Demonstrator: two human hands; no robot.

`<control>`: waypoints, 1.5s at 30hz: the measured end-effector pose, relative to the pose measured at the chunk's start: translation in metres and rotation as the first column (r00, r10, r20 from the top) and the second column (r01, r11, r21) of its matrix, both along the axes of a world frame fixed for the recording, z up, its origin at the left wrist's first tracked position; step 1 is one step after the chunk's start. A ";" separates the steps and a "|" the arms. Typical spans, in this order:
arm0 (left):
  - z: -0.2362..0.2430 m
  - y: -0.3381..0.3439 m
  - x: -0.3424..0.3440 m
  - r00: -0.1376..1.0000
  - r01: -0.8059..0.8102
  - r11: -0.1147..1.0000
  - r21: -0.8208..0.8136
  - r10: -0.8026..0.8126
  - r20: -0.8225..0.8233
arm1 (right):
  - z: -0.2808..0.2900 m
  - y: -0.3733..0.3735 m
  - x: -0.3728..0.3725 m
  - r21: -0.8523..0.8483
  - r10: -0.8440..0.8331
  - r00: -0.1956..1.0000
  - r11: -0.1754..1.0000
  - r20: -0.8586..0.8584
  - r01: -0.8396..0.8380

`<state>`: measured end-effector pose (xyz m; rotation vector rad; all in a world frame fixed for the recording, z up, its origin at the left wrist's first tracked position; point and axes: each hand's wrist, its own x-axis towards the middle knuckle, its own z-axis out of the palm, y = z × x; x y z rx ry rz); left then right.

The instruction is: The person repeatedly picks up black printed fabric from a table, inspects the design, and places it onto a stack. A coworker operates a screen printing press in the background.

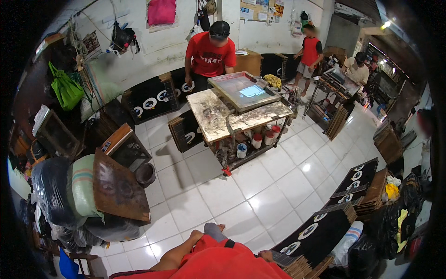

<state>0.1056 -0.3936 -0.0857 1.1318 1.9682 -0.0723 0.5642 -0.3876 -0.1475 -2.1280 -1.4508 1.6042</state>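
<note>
My left hand (pixel 197 235) is low beside my red shirt and gray shorts; its fingers are too small and partly hidden to read. My right hand (pixel 265 255) shows at the other side of my shirt, nearest a leaning stack of black printed boards (pixel 310 232); whether it touches them or holds anything, I cannot tell. Ahead stands a stained worktable (pixel 209 121) with a framed screen (pixel 234 88) lying on top, a yellow cloth (pixel 272 81) behind it and paint buckets (pixel 257 139) on the lower shelf.
A person in red (pixel 211 56) stands behind the table; two others (pixel 310 53) (pixel 360 67) are at the back right, near another bench (pixel 334 79). Bulky sacks and a brown board (pixel 118 186) are at left. More boards (pixel 353 181) and black bags (pixel 388 218) line the right.
</note>
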 end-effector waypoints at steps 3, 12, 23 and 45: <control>0.003 0.000 0.008 0.999 0.035 0.999 -0.030 -0.034 0.017 | -0.018 -0.009 0.010 0.006 0.114 0.993 0.993 0.031 -0.114; -0.037 0.013 0.002 0.938 0.348 0.927 -0.144 -0.344 0.049 | 0.004 0.001 -0.005 -0.093 -0.257 0.966 0.962 0.008 0.257; -0.016 0.181 0.024 0.965 -0.026 0.987 -0.158 0.065 0.252 | 0.063 0.040 -0.018 -0.165 -0.710 0.702 0.699 -0.046 0.696; -0.053 0.248 0.110 0.834 0.459 0.887 -0.053 -0.410 0.370 | 0.074 -0.010 0.026 -0.208 -0.698 0.712 0.687 0.081 0.697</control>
